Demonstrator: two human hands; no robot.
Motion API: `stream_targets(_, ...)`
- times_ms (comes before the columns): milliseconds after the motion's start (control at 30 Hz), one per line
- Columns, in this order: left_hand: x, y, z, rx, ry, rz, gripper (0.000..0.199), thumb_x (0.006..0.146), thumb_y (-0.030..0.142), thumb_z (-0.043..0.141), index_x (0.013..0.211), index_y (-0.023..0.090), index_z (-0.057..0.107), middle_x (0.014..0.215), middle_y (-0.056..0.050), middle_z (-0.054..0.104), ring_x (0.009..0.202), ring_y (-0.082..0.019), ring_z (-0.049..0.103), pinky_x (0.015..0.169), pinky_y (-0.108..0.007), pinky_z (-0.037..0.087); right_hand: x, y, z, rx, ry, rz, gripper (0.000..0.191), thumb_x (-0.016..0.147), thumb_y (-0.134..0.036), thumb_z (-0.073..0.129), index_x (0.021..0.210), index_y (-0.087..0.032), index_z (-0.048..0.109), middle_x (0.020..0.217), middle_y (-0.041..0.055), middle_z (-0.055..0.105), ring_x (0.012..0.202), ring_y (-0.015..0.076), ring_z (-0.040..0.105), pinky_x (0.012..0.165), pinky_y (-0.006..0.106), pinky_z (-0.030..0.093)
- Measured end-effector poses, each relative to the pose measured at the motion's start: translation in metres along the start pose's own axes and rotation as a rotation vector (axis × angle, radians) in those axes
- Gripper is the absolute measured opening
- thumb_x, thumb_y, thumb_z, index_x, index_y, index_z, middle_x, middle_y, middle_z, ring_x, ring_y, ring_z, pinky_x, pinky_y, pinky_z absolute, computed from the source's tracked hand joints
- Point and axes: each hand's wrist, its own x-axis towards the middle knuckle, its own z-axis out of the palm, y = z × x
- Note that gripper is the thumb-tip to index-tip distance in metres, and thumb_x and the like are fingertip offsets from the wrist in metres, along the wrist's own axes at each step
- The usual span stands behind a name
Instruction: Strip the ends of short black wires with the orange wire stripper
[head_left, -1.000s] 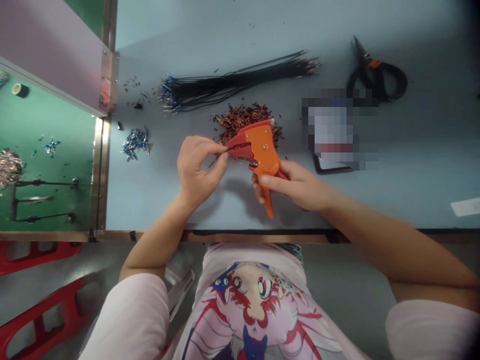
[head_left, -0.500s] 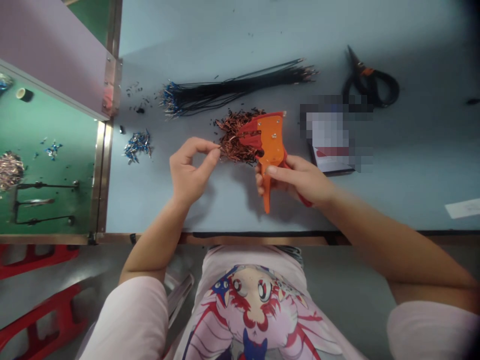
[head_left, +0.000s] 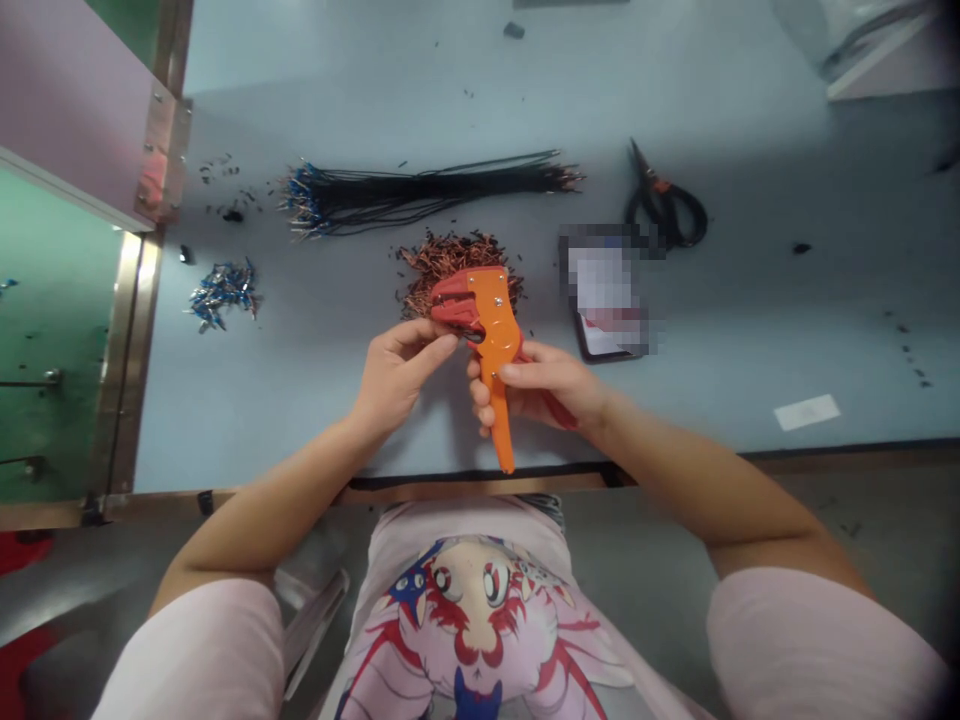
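My right hand (head_left: 544, 385) is closed around the handles of an orange and red wire stripper (head_left: 496, 330), its red jaws pointing left. My left hand (head_left: 409, 370) is pinched, thumb and forefinger together, right beside the lower jaw. Whatever lies between those fingertips is too small to make out. Behind and partly under the stripper's head spreads a heap of short copper-coloured wire pieces (head_left: 435, 252). Farther back lies a bundle of black wires (head_left: 420, 188), with blue terminals at its left end and bare copper ends at its right.
A small pile of blue terminals (head_left: 223, 292) sits on the left of the table (head_left: 315, 420). To the right are a phone (head_left: 606, 300), partly blurred out, black-handled scissors (head_left: 664, 205) and a white label (head_left: 807, 412). A pink panel (head_left: 75, 110) rises at the left edge.
The view has shifted, bringing more of the table's right side in. My left fingertips have moved from left of the jaws to right beside them. My right hand keeps the stripper, now more upright.
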Motion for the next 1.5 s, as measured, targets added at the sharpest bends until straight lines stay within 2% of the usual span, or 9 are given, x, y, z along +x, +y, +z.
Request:
stream_targets(133,-0.0023,0.0011,0.0047,0.002,-0.045,-0.022,0.022,0.072,0.04,0.086,0.08,0.022,0.077,0.082,-0.001,0.075,0.078,-0.013,0.068,0.079,-0.025,0.055,-0.0016,0.0012,0.0004,0.026,-0.065,0.018,0.031,0.083,-0.027,0.077,0.104,-0.009,0.064,0.086,0.0054,0.073,0.074,0.0177,0.074,0.073,0.037,0.065)
stream_targets(267,-0.004,0.0001,0.0061,0.007,-0.084,0.022,0.021,0.074,0.039,0.084,0.085,0.021,0.078,0.086,-0.003,0.076,0.08,-0.015,0.069,0.081,-0.029,0.056,-0.004,0.0029,0.001,-0.001,-0.097,0.029,0.032,0.085,-0.03,0.075,0.105,-0.008,0.063,0.084,0.0055,0.072,0.073,0.0178,0.074,0.073,0.037,0.065)
stream_targets(400,-0.0035,-0.0022,0.0037,0.11,-0.091,0.119,0.012,0.075,0.03,0.08,0.082,0.021,0.077,0.084,-0.003,0.076,0.079,-0.016,0.068,0.075,-0.028,0.054,-0.0055,0.0031,0.0022,-0.026,-0.115,0.02,0.031,0.087,-0.032,0.074,0.105,-0.009,0.063,0.083,0.0048,0.07,0.072,0.0173,0.073,0.072,0.038,0.064)
stream_targets(567,-0.0009,-0.0021,0.0001,0.234,-0.103,0.258,0.005,0.077,0.024,0.074,0.081,0.021,0.077,0.089,-0.004,0.075,0.086,-0.017,0.068,0.082,-0.029,0.053,-0.0048,0.0025,0.0021,-0.015,-0.107,0.016,0.031,0.087,-0.032,0.073,0.105,-0.009,0.062,0.084,0.0048,0.07,0.071,0.0168,0.072,0.072,0.038,0.064)
stream_targets(967,-0.0036,0.0037,0.0032,0.283,-0.091,0.228,0.006,0.076,0.02,0.071,0.076,0.021,0.076,0.082,-0.003,0.074,0.078,-0.017,0.066,0.075,-0.028,0.052,-0.0052,0.0031,0.003,-0.081,-0.062,0.039,0.033,0.085,-0.038,0.075,0.1,-0.011,0.062,0.077,0.0022,0.067,0.064,0.0148,0.068,0.065,0.035,0.064)
stream_targets(1367,-0.0049,0.0035,0.0054,0.265,-0.099,0.255,0.008,0.073,0.016,0.07,0.076,0.02,0.077,0.081,-0.004,0.073,0.077,-0.015,0.067,0.072,-0.025,0.054,-0.0052,0.0021,0.0067,-0.186,-0.033,0.047,0.037,0.086,-0.046,0.073,0.091,-0.015,0.054,0.064,-0.0037,0.06,0.049,0.011,0.059,0.051,0.03,0.058)
stream_targets(1500,-0.0047,0.003,0.006,0.261,-0.101,0.242,0.008,0.073,0.017,0.069,0.075,0.02,0.076,0.08,-0.003,0.073,0.075,-0.015,0.066,0.072,-0.026,0.053,-0.0051,0.0028,0.0094,-0.206,-0.009,0.053,0.039,0.085,-0.05,0.073,0.086,-0.017,0.051,0.058,-0.0074,0.054,0.043,0.0081,0.052,0.046,0.025,0.053)
